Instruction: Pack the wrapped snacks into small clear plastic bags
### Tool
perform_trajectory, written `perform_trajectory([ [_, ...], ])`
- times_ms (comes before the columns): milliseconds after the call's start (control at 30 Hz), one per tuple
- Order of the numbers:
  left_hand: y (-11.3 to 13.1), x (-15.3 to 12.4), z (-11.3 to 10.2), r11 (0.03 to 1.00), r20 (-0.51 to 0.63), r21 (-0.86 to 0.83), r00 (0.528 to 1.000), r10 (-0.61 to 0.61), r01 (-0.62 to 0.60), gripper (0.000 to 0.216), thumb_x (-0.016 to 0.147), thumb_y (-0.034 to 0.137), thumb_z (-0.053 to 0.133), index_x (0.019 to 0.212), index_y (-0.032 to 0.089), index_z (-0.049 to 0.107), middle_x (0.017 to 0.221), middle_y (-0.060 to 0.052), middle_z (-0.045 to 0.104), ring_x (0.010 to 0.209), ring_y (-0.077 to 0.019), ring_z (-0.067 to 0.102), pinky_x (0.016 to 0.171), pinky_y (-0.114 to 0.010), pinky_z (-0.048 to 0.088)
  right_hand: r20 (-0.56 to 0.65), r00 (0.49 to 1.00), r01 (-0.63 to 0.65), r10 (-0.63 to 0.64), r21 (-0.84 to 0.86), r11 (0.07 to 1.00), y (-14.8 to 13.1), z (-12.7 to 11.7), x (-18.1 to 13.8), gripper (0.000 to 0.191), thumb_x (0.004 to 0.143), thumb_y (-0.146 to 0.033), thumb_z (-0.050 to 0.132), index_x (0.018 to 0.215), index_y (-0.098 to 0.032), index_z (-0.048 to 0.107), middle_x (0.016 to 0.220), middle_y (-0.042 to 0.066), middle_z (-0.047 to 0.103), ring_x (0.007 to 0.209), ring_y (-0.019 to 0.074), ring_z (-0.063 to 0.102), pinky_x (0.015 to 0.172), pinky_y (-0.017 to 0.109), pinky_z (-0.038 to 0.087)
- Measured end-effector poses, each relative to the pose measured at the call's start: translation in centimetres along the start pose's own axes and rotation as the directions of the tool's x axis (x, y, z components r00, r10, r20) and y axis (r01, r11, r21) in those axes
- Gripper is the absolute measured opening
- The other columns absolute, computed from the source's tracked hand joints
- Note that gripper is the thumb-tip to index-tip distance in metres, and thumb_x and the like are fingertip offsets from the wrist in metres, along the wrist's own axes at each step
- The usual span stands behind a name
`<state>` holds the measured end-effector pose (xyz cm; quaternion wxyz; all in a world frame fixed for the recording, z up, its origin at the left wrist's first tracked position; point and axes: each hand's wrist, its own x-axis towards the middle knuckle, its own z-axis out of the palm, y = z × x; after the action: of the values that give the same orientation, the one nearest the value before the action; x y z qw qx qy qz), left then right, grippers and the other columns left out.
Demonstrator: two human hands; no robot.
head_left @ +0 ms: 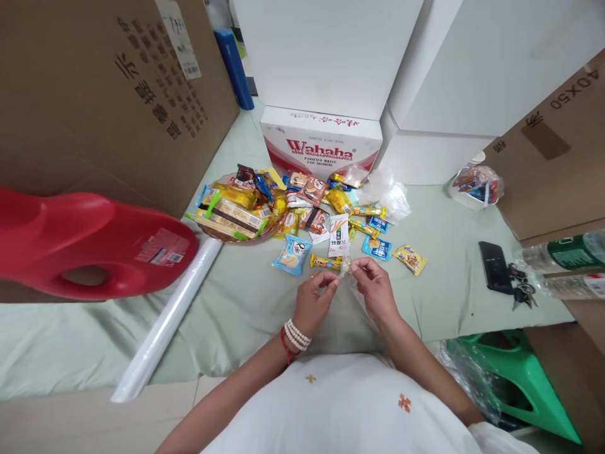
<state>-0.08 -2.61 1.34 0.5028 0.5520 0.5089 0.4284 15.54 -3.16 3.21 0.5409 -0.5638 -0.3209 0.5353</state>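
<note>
My left hand (316, 301) and my right hand (374, 287) come together at the front of the pile. Their fingertips pinch a small piece of crinkled clear plastic (345, 268) between them; what is inside it, if anything, I cannot make out. Just beyond the fingers lies a white snack packet (339, 234). Around it are a light-blue packet (292, 255), a small yellow stick packet (326, 261), a blue packet (377, 247) and a yellow cookie packet (410, 259). Several more wrapped snacks fill a round dish (227, 237) to the left.
Behind the snacks stands a Wahaha water box (326, 142), with clear plastic bags (387, 194) by its right corner. A red jug (94, 246) and a white roll (170, 315) are at left. Rightward are a white tub (475, 189), a phone (495, 267), keys (524, 291) and bottles (567, 253).
</note>
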Motion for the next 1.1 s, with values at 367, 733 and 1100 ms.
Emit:
perform_trajectory([
  [367, 0.1, 0.2, 0.6, 0.932, 0.094, -0.306, 0.980, -0.174, 0.195, 0.025, 0.082, 0.043, 0.077, 0.086, 0.018, 0.077, 0.082, -0.004, 0.078, 0.079, -0.0183, 0.070, 0.080, -0.031, 0.056, 0.089, 0.965, 0.258, -0.245, -0.462, 0.849, 0.0, -0.1, -1.4, 0.023, 0.088, -0.044, 0.072, 0.092, -0.022, 0.074, 0.088, 0.001, 0.060, 0.061, 0.0115, 0.043, 0.059, 0.027, 0.039],
  [733, -0.6, 0.3, 0.5, 0.856, 0.031, -0.439, 0.957, -0.290, 0.273, 0.031, 0.079, 0.046, 0.079, 0.082, 0.017, 0.069, 0.083, -0.004, 0.076, 0.076, -0.0153, 0.069, 0.080, -0.031, 0.055, 0.026, 0.996, 0.089, -0.086, -0.316, 0.944, 0.7, -0.8, -0.4, 0.032, 0.087, -0.053, 0.070, 0.086, -0.022, 0.070, 0.073, -0.001, 0.057, 0.063, 0.0143, 0.044, 0.058, 0.026, 0.036],
  [1100, -0.4, 1.0, -1.2, 0.687, -0.206, -0.673, 0.823, -0.530, 0.274, 0.039, 0.083, 0.046, 0.076, 0.092, 0.025, 0.044, 0.072, 0.010, 0.052, 0.049, -0.0041, 0.048, 0.048, -0.016, 0.042, -0.024, 0.998, -0.054, 0.056, 0.078, 0.995, -1.3, -1.6, -1.5, 0.038, 0.081, -0.057, 0.079, 0.087, -0.025, 0.059, 0.092, -0.001, 0.061, 0.074, 0.0146, 0.055, 0.060, 0.025, 0.052],
])
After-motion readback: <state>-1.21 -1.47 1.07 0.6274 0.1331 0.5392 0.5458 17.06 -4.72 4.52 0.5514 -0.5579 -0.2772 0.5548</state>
